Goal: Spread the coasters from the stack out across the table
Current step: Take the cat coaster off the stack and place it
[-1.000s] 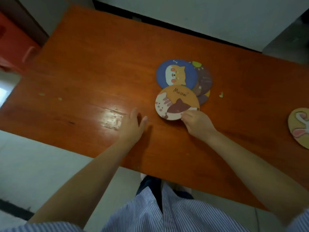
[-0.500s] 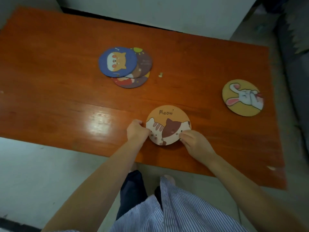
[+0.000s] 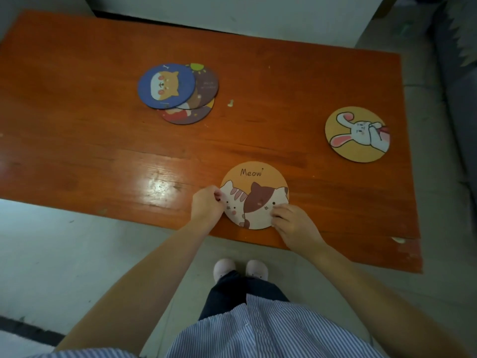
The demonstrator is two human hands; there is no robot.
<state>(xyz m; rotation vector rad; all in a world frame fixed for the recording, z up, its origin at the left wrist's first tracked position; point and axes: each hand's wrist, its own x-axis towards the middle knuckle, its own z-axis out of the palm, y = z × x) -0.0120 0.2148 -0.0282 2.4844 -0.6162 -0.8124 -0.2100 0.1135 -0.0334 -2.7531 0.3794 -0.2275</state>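
A round orange "Meow" cat coaster point(image 3: 255, 186) lies flat near the front edge of the orange wooden table point(image 3: 322, 81). My left hand point(image 3: 206, 209) pinches its left rim and my right hand point(image 3: 291, 224) presses its lower right rim. Farther back on the left sits the fanned stack point(image 3: 201, 99), topped by a blue dog coaster point(image 3: 166, 86) with brown and dark coasters showing under it. An orange rabbit coaster point(image 3: 357, 134) lies alone at the right.
A small pale scrap point(image 3: 230, 103) lies beside the stack. The table's front right corner point(image 3: 407, 251) is chipped. A white wall base runs behind the table, and grey floor lies in front, where my feet point(image 3: 240, 271) stand.
The cat coaster has come away from the stack toward the table's front edge. My left hand joined it at its left rim. The view shifted right, revealing the whole rabbit coaster.
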